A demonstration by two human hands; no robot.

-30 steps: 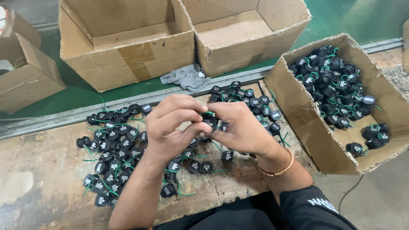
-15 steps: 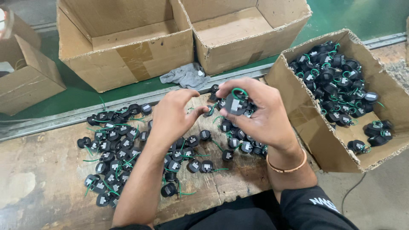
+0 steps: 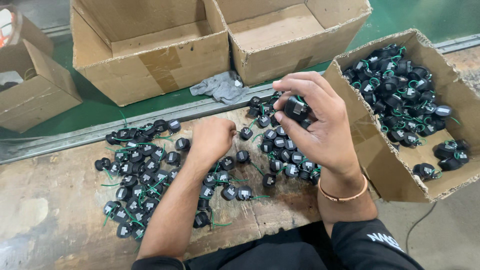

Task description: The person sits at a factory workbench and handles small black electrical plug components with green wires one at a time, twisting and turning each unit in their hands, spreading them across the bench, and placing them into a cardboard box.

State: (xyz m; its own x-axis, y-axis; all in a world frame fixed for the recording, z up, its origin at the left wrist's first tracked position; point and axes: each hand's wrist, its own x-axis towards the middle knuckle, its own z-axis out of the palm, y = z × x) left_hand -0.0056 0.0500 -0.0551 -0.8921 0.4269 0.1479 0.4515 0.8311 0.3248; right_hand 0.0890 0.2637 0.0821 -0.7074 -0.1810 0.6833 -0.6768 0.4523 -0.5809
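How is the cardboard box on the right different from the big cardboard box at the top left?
The tilted brown cardboard box on the right holds many small black round parts with green wires; the big brown cardboard box at the top left looks empty inside. The right box sits beside the raised right hand; the top-left one stands farther back, beyond the wooden bench. Both are open-topped with flaps up.

left hand [image 3: 212,140] lowered, fingers curled, right hand [image 3: 320,120] raised, fingers pinching
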